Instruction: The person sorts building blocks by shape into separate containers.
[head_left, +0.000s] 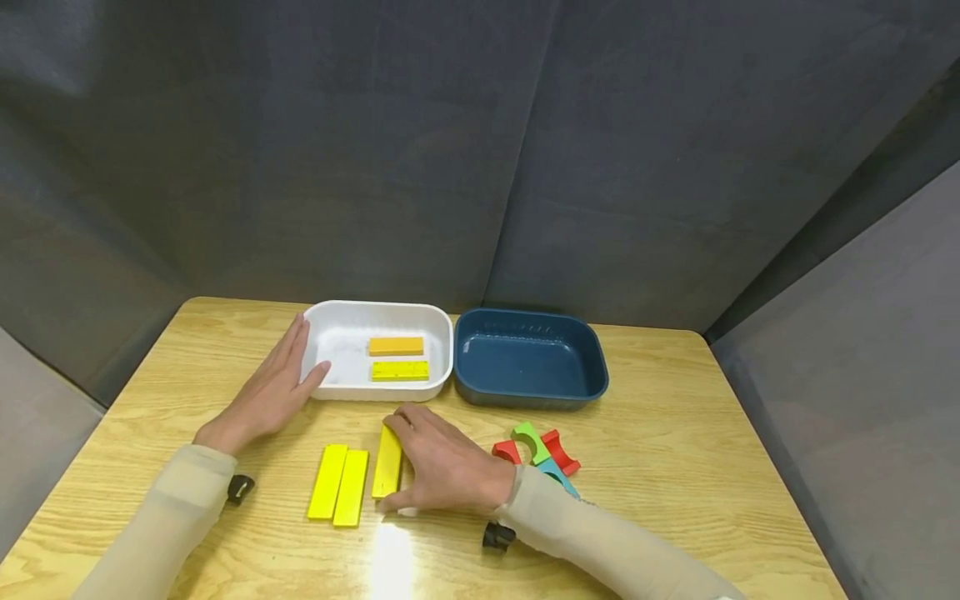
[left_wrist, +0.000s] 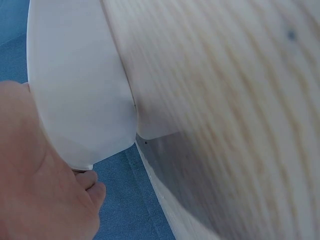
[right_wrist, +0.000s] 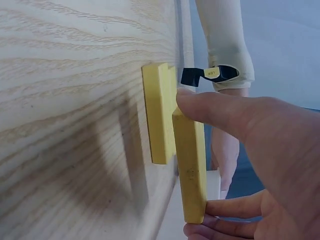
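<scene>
My right hand (head_left: 450,462) pinches a long yellow block (head_left: 387,462) lengthwise, thumb at the near end and fingers at the far end. In the right wrist view, that yellow block (right_wrist: 190,165) is raised off the table. Two more yellow blocks (head_left: 339,485) lie side by side to its left. My left hand (head_left: 273,383) rests with straight fingers along the left side of a white tub (head_left: 330,392), its thumb over the front rim. Inside the tub lie an orange block (head_left: 396,346) and a yellow block (head_left: 401,371).
A dark blue tub (head_left: 528,400) stands against the white tub's right side. Red, green and blue arch-shaped blocks (head_left: 532,440) lie in front of it, partly hidden by my right forearm. Dark grey curtains (head_left: 375,167) hang behind the wooden table (head_left: 675,467).
</scene>
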